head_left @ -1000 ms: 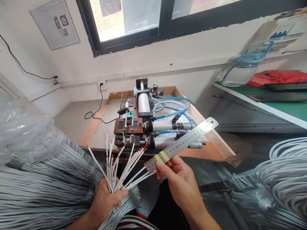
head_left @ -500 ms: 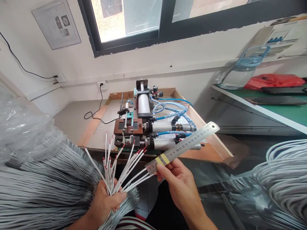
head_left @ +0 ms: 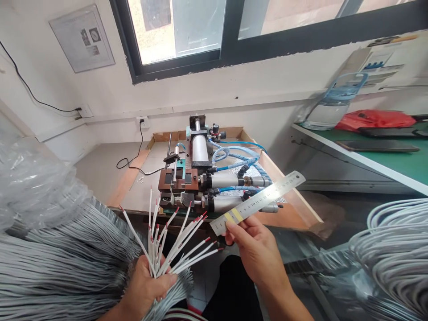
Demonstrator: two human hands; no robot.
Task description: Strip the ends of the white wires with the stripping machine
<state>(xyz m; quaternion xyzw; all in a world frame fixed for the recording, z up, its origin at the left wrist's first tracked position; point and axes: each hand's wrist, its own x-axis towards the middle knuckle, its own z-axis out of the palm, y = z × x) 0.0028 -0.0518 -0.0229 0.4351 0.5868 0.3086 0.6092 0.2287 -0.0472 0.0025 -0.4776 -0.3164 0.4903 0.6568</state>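
A water jug (head_left: 329, 115) stood beside a red bag (head_left: 374, 123) on a green shelf (head_left: 403, 164). A sign (head_left: 72, 40) hung near a window (head_left: 230, 35).

White wires (head_left: 174, 251), red tips (head_left: 220, 248); silver ruler (head_left: 259, 201), yellow bands (head_left: 237, 215); blue hoses (head_left: 231, 167).

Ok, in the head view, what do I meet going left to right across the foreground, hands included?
Big grey cable bundle → left hand gripping red-tipped white wires → right hand holding a metal ruler → looped cables at the right edge.
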